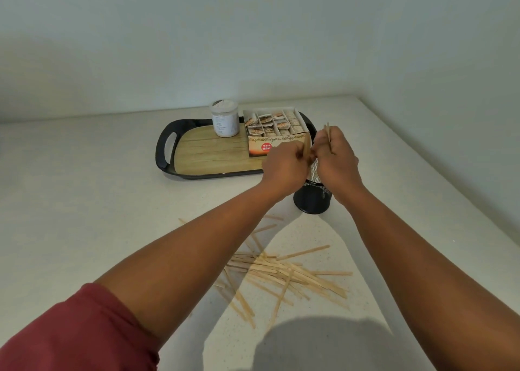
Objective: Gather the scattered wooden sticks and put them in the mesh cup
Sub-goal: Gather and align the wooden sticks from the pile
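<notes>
The mesh cup (312,199) stands on the desk (84,201) just in front of the tray (180,156), its rim hidden behind both hands. The left hand (284,168) is curled around a few wooden sticks (305,149), and the right hand (336,156) pinches more sticks (327,134) upright, both just above the cup. Most of the scattered sticks (281,272) lie heaped near the person, well apart from the cup.

The likely trouble is that sticks released at a slant catch on the rim and spill back onto the desk. A wrist could also nudge the light cup over, or knock the box (277,131) on the tray just behind it.
</notes>
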Available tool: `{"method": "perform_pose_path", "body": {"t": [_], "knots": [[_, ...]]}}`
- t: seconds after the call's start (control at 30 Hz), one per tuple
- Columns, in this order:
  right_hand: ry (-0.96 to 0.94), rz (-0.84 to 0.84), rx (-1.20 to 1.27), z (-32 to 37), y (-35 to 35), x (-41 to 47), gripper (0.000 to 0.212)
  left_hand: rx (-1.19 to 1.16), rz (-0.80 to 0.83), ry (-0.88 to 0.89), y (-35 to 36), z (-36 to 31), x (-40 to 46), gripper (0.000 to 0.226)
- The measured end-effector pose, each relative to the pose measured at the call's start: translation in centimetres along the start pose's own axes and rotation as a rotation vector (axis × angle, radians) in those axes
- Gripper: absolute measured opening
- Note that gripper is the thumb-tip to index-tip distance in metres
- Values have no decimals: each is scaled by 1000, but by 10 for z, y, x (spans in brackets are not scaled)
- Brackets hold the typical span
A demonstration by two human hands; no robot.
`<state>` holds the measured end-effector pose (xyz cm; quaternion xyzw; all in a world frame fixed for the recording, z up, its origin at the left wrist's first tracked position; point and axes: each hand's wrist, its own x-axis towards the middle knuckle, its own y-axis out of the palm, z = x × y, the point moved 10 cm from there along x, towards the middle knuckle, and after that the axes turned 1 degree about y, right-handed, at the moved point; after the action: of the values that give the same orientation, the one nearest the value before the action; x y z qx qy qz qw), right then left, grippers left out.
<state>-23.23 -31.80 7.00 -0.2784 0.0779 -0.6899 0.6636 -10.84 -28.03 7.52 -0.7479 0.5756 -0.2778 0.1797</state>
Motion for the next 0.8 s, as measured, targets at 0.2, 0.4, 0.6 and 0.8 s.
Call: {"method": "perform_pose_path", "body": {"t": [0.2, 0.4, 0.6, 0.8], "knots": [[173, -34, -26, -28, -1, -4, 29, 60, 27, -90, 4, 7, -2, 21], [256, 53, 16, -39, 6, -12, 34, 118, 81, -222, 17, 22, -2, 19], [215, 97, -92, -31, 1, -14, 26, 148, 99, -241, 18, 22, -3, 14], [221, 195, -156, -28, -2, -13, 25, -59, 84, -166, 13, 18, -1, 15]]}}
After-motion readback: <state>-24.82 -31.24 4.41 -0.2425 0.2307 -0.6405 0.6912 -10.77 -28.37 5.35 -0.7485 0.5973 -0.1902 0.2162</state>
